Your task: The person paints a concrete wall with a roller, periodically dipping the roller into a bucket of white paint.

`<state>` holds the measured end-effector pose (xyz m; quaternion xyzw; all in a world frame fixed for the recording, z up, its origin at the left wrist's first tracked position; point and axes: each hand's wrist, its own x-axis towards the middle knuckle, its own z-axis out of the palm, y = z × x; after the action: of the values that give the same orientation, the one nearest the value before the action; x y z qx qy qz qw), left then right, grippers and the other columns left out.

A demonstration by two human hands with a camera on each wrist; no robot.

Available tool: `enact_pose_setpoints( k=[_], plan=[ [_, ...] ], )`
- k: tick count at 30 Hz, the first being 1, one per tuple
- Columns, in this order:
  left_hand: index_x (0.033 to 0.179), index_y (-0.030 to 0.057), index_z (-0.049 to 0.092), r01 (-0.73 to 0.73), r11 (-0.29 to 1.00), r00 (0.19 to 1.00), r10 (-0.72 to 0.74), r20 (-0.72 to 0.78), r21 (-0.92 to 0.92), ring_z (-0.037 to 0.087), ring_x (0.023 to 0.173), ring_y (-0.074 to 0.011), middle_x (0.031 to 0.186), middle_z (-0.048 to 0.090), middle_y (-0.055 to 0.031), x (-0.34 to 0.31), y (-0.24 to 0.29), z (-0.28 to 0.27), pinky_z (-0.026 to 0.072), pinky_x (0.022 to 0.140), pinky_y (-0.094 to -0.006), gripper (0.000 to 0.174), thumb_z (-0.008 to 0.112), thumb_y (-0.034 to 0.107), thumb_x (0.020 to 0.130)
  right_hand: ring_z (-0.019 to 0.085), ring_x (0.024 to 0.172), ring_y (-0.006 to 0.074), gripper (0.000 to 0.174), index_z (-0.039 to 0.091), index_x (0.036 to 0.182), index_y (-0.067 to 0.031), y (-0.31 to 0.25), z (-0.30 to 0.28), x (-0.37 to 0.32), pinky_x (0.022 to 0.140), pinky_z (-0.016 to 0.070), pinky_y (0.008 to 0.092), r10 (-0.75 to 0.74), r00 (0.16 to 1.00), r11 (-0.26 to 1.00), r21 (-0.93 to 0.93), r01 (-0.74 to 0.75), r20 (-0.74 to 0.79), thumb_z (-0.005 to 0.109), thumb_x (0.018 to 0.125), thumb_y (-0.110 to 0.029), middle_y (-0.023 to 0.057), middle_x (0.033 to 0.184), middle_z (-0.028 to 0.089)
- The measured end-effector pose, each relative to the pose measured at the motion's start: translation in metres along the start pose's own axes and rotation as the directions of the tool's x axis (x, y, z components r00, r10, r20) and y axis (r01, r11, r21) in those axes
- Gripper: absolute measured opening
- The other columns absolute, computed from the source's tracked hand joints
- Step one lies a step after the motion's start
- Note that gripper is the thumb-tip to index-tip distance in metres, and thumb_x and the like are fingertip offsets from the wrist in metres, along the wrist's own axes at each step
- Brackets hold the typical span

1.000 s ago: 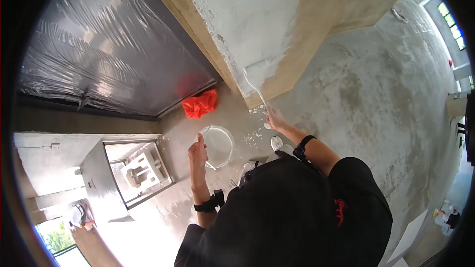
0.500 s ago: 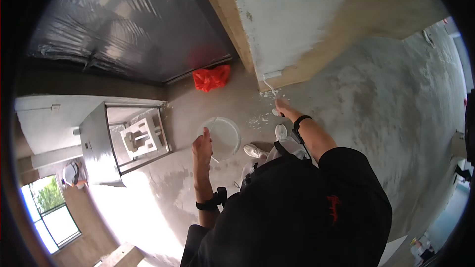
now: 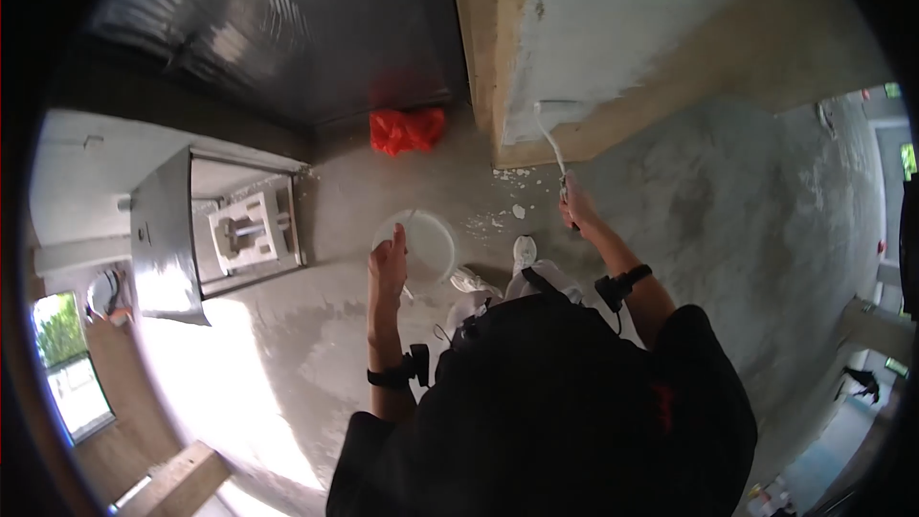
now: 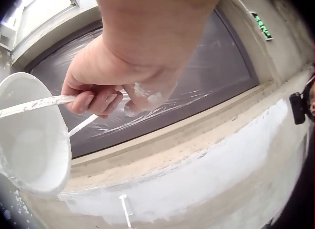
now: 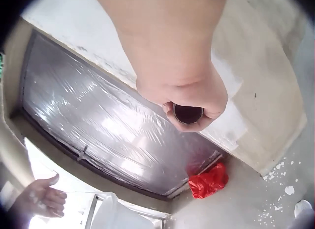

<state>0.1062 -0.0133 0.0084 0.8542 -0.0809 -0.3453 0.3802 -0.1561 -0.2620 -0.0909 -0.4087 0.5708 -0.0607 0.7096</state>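
Observation:
In the head view my right hand [image 3: 576,203] grips a paint roller by its handle. The roller's white-coated rod [image 3: 551,141] runs up to the roller sleeve [image 3: 565,102], which lies against the low part of the painted wall [image 3: 613,29]. The hollow end of the dark roller handle [image 5: 188,115] shows inside the curled fingers in the right wrist view. My left hand [image 3: 388,268] has its fingers hooked round the paint-smeared bail handle [image 4: 37,105] of a white bucket [image 4: 34,140], which hangs tilted in the left wrist view. White smears mark the left palm.
A red plastic bag [image 3: 407,130] lies on the floor by the plastic-covered door panel [image 3: 287,29]. White splashes [image 3: 519,212] dot the concrete floor near my white shoes [image 3: 525,251]. To the left stands an opened cabinet [image 3: 168,239] with a pale foam piece [image 3: 251,233].
The roller went down to the wall's lower edge, then came part of the way back up. My left hand still holds the bucket by its handle. The head view has turned.

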Motion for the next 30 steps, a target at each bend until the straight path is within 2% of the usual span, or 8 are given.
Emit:
enact_pose_setpoints(
  k=[4, 5, 9, 11, 21, 23, 27, 30],
  plan=[
    [0.063, -0.0004, 0.052, 0.007, 1.0, 1.0, -0.008, 0.014, 0.02, 0.04, 0.061, -0.0129, 0.058, 0.042, -0.0046, -0.006, 0.005, 0.003, 0.038, 0.057, -0.032, 0.06, 0.051, 0.054, 0.087, 0.032, 0.034, 0.0108, 0.058, 0.038, 0.06, -0.0116, -0.01, -0.009, -0.028, 0.034, 0.0283, 0.0287, -0.051, 0.999, 0.999, -0.016, 0.051, -0.013, 0.028, 0.092, -0.059, -0.002, 0.046, 0.032],
    [0.066, 0.0023, 0.055, -0.08, 0.997, 0.997, 0.079, 0.012, 0.023, 0.037, 0.044, -0.008, 0.051, 0.037, 0.0026, 0.001, -0.004, 0.005, 0.0319, 0.043, -0.0257, 0.059, 0.051, 0.058, 0.087, 0.032, 0.034, 0.0108, 0.058, 0.038, 0.06, -0.0116, -0.005, -0.011, -0.025, 0.034, 0.0283, 0.0287, -0.047, 0.999, 0.998, -0.04, 0.046, -0.01, 0.028, 0.092, -0.059, -0.002, 0.046, 0.032],
    [0.066, 0.0029, 0.054, -0.1, 0.995, 0.995, 0.1, 0.005, -0.009, 0.037, 0.046, -0.0073, 0.051, 0.037, 0.0028, 0.0, -0.005, 0.008, 0.0308, 0.044, -0.0252, 0.058, 0.051, 0.057, 0.087, 0.028, 0.035, 0.0101, 0.055, 0.037, 0.064, -0.0132, 0.038, -0.002, 0.023, 0.035, 0.0255, 0.0273, 0.22, 0.965, 0.975, -0.054, -0.214, 0.147, 0.027, 0.093, -0.059, -0.0027, 0.047, 0.03],
    [0.06, -0.0009, 0.049, -0.039, 0.999, 0.999, 0.039, -0.014, 0.001, 0.039, 0.058, -0.0112, 0.057, 0.041, -0.0037, -0.008, 0.003, 0.005, 0.0366, 0.054, -0.031, 0.058, 0.052, 0.049, 0.089, 0.025, 0.035, 0.0092, 0.054, 0.037, 0.066, -0.0136, 0.062, 0.012, 0.059, 0.035, 0.0239, 0.0265, 0.301, 0.945, 0.952, -0.101, -0.289, 0.129, 0.025, 0.093, -0.059, -0.0034, 0.048, 0.028],
    [0.062, 0.0005, 0.048, 0.14, 0.99, 0.989, -0.14, -0.055, -0.003, 0.034, 0.057, -0.0088, 0.057, 0.035, 0.0, -0.007, -0.016, 0.007, 0.0299, 0.05, -0.0291, 0.059, 0.05, 0.052, 0.09, 0.03, 0.035, 0.0138, 0.053, 0.034, 0.062, -0.0135, 0.088, 0.07, 0.201, 0.035, 0.0272, 0.03, 0.328, 0.944, 0.933, -0.175, -0.316, 0.046, 0.021, 0.093, -0.054, 0.0004, 0.046, 0.032],
    [0.06, 0.0007, 0.045, 0.114, 0.993, 0.991, -0.115, -0.065, -0.022, 0.032, 0.057, -0.0093, 0.057, 0.033, -0.0002, -0.007, -0.016, 0.006, 0.0296, 0.05, -0.0295, 0.06, 0.05, 0.053, 0.09, 0.033, 0.035, 0.014, 0.053, 0.036, 0.062, -0.0128, 0.071, 0.084, 0.177, 0.035, 0.0282, 0.0302, 0.298, 0.953, 0.929, -0.211, -0.304, -0.06, 0.022, 0.093, -0.054, 0.0007, 0.046, 0.034],
    [0.06, 0.0011, 0.041, 0.107, 0.994, 0.992, -0.108, -0.058, -0.026, 0.031, 0.058, -0.0097, 0.058, 0.032, -0.0008, -0.002, -0.019, 0.007, 0.0292, 0.05, -0.03, 0.061, 0.05, 0.053, 0.089, 0.032, 0.035, 0.0136, 0.052, 0.038, 0.063, -0.0124, 0.04, 0.087, 0.128, 0.036, 0.0288, 0.0304, 0.201, 0.979, 0.919, -0.346, -0.186, 0.008, 0.026, 0.094, -0.053, 0.0003, 0.046, 0.034],
    [0.06, 0.0014, 0.038, 0.114, 0.993, 0.992, -0.116, -0.052, -0.034, 0.031, 0.058, -0.0102, 0.058, 0.031, -0.0013, -0.001, -0.013, 0.005, 0.0298, 0.051, -0.0308, 0.061, 0.05, 0.053, 0.089, 0.032, 0.035, 0.0123, 0.051, 0.039, 0.066, -0.0118, 0.03, 0.077, 0.105, 0.036, 0.0292, 0.0299, 0.233, 0.972, 0.966, -0.105, -0.236, -0.041, 0.028, 0.094, -0.052, -0.0007, 0.047, 0.034]
  ],
)
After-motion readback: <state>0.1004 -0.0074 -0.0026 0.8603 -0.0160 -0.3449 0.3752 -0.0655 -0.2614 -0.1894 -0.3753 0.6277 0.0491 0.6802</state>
